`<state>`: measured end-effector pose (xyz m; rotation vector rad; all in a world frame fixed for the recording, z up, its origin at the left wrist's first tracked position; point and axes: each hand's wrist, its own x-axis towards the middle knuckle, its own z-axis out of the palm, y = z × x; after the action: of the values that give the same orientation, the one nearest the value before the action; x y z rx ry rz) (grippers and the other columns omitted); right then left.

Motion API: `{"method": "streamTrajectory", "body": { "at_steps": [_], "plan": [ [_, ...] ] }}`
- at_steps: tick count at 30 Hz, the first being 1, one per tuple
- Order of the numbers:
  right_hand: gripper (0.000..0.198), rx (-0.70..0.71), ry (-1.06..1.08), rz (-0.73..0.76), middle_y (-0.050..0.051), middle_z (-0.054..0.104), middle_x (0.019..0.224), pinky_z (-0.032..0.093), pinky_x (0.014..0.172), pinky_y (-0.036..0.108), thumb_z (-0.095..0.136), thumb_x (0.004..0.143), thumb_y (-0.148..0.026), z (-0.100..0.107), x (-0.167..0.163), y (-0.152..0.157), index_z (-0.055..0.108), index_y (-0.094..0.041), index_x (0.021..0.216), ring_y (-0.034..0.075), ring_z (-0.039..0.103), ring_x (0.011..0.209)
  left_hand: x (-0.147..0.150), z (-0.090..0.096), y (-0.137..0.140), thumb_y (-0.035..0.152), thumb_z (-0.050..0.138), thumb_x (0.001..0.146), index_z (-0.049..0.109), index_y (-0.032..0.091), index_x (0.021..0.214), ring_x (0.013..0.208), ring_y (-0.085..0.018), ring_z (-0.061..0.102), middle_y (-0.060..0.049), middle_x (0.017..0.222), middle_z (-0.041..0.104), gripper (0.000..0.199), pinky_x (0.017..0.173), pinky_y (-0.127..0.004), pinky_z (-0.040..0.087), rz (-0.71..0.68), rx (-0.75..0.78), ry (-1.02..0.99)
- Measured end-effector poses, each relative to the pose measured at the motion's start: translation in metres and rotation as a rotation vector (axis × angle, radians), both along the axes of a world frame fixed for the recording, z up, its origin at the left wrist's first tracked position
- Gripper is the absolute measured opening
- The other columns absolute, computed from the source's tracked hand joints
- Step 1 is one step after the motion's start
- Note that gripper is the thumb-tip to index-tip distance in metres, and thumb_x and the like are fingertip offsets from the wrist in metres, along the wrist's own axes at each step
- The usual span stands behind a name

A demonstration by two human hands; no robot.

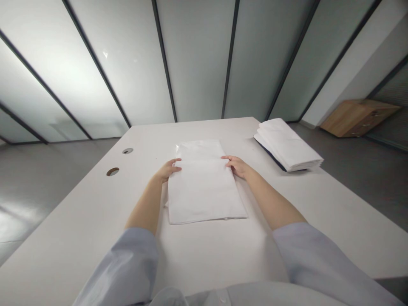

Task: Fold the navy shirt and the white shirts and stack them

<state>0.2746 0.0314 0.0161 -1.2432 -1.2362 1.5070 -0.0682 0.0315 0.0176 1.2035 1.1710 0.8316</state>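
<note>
A folded white cloth (204, 191) lies flat on the white table in front of me. Beyond its far edge shows a clear plastic bag (200, 148), glossy at its far left corner; how much of the cloth is inside it I cannot tell. My left hand (168, 169) grips the left side of the cloth near the bag, thumb and fingers closed on the edge. On the opposite side my right hand (236, 165) pinches the right edge in the same way. The fingertips underneath are hidden.
At the right of the table (204, 259) sits a stack of folded white cloths (288, 142) on something dark. Two round holes (112, 171) pierce the tabletop at left. Frosted glass panels (197, 59) stand behind, and a wooden cabinet (353, 118) is on the floor at far right.
</note>
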Motion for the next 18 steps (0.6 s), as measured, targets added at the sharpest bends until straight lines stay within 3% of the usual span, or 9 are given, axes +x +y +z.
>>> {"method": "streamTrajectory", "body": {
  "at_steps": [3, 7, 12, 16, 18],
  "plan": [
    [0.055, -0.035, 0.039, 0.026, 0.005, 0.071, 0.082, 0.054, 0.072, 0.031, 0.057, 0.057, -0.005, 0.0, 0.004, 0.002, 0.06, -0.015, 0.112, 0.019, 0.066, 0.074, -0.005, -0.002, 0.002, 0.027, 0.079, 0.06, 0.052, 0.018, 0.133, 0.074, -0.017, 0.066, -0.005, 0.093, 0.07, 0.078, 0.073, -0.034, 0.054, -0.022, 0.075, 0.111],
    [0.041, 0.011, -0.1, 0.043, 0.006, 0.072, 0.088, 0.053, 0.079, 0.031, 0.061, 0.062, -0.006, 0.003, 0.013, 0.006, 0.065, -0.015, 0.102, 0.018, 0.066, 0.077, -0.007, -0.001, 0.01, 0.037, 0.078, 0.057, 0.067, 0.014, 0.112, 0.09, -0.022, 0.064, -0.008, 0.103, 0.069, 0.06, 0.084, -0.035, 0.05, -0.001, 0.306, 0.388],
    [0.019, 0.296, -0.466, 0.112, 0.002, 0.072, 0.084, 0.049, 0.08, 0.029, 0.063, 0.071, -0.015, 0.012, 0.024, 0.012, 0.07, -0.016, 0.089, 0.016, 0.063, 0.076, -0.01, 0.016, 0.018, 0.045, 0.07, 0.065, 0.071, 0.017, 0.101, 0.085, -0.024, 0.062, -0.004, 0.087, 0.07, 0.045, 0.082, -0.036, 0.049, -0.112, 0.463, 0.722],
    [0.012, 0.471, -0.72, 0.138, 0.002, 0.069, 0.08, 0.049, 0.074, 0.027, 0.062, 0.077, -0.021, 0.02, 0.034, 0.02, 0.069, -0.017, 0.084, 0.017, 0.061, 0.073, -0.008, 0.04, 0.026, 0.045, 0.067, 0.07, 0.072, 0.02, 0.097, 0.111, -0.027, 0.056, -0.008, 0.109, 0.068, 0.037, 0.097, -0.035, 0.042, -0.171, 0.759, 1.002],
    [0.01, 0.551, -0.811, 0.093, 0.003, 0.069, 0.085, 0.048, 0.075, 0.027, 0.063, 0.078, -0.022, 0.027, 0.037, 0.028, 0.069, -0.018, 0.085, 0.017, 0.061, 0.076, -0.004, 0.054, 0.034, 0.045, 0.064, 0.074, 0.071, 0.02, 0.099, 0.113, -0.027, 0.056, -0.009, 0.112, 0.068, 0.036, 0.098, -0.033, 0.041, -0.24, 0.812, 1.116]
  ]
}}
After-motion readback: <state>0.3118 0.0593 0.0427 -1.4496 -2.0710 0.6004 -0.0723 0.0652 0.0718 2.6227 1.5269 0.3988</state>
